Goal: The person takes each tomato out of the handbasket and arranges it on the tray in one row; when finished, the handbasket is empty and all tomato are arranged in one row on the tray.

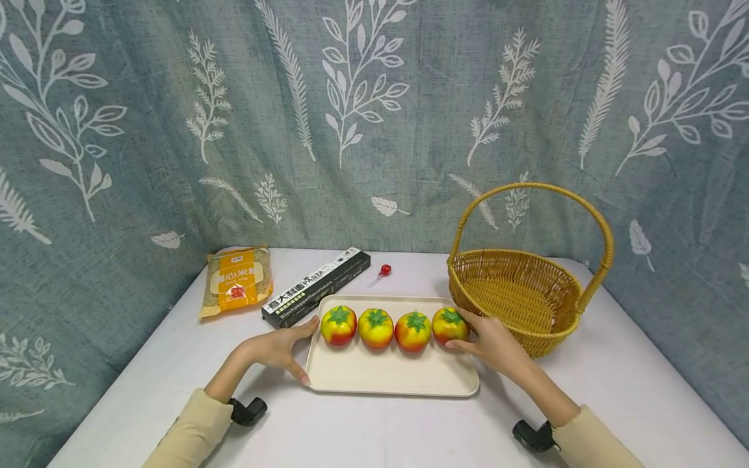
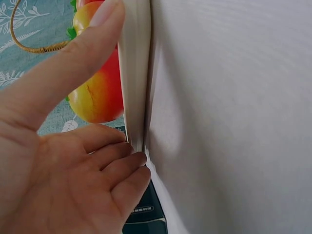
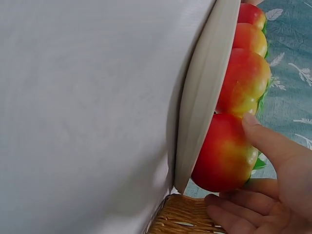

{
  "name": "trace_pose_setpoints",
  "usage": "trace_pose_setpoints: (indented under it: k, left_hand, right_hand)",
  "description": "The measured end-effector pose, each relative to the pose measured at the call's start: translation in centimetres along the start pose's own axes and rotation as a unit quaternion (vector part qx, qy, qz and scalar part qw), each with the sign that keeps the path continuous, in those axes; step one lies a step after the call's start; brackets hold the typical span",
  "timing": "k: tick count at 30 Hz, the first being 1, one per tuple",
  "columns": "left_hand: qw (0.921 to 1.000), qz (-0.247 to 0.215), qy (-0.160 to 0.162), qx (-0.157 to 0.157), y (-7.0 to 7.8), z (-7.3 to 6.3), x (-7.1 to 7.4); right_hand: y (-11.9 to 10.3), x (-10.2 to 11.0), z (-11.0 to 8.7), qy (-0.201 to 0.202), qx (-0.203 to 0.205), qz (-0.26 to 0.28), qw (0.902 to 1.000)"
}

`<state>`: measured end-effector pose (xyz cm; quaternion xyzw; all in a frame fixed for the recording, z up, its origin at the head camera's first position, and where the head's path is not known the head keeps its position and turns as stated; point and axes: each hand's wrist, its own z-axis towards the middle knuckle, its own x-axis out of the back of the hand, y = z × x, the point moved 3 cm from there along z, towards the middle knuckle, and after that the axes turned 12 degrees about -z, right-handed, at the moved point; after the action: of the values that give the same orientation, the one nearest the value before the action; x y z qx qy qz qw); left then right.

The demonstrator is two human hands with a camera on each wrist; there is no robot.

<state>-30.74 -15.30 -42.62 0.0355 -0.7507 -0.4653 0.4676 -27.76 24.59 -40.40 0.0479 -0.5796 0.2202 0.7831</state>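
Note:
A cream tray [image 1: 392, 377] carries a row of several red-and-yellow toy tomatoes with green leaf tops. My left hand [image 1: 275, 350] is spread at the tray's left edge, thumb by the front corner and fingertips along the rim near the leftmost tomato [image 1: 338, 327]. At the row's other end, my right hand [image 1: 497, 344] grips the rightmost tomato [image 1: 447, 328] between thumb and fingers. The right wrist view shows the thumb on the near side of that tomato [image 3: 222, 156] and the fingers curving round its outer end, which they partly hide.
A wicker basket [image 1: 509, 260] with a tall handle stands just right of the tray, close to my right hand. Behind the tray lie a black pasta box [image 1: 318, 286] and a red lollipop [image 1: 383, 270]. An orange food packet [image 1: 236, 279] lies at the back left, before a patterned curtain [image 1: 374, 162].

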Motion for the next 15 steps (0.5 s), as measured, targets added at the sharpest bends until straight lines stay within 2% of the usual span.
trace_pose_setpoints:
  k: [8,15]
  left_hand:
    - [1.0000,0.000,0.000,-0.007,0.12,-0.15,0.04]
    - [1.0000,-0.003,0.001,0.002,-0.04,-0.19,-0.19]
  right_hand:
    - [-0.13,0.55,0.00,-0.008,-0.008,0.004,0.9999]
    - [-0.11,0.60,-0.53,-0.008,-0.003,0.003,1.0000]
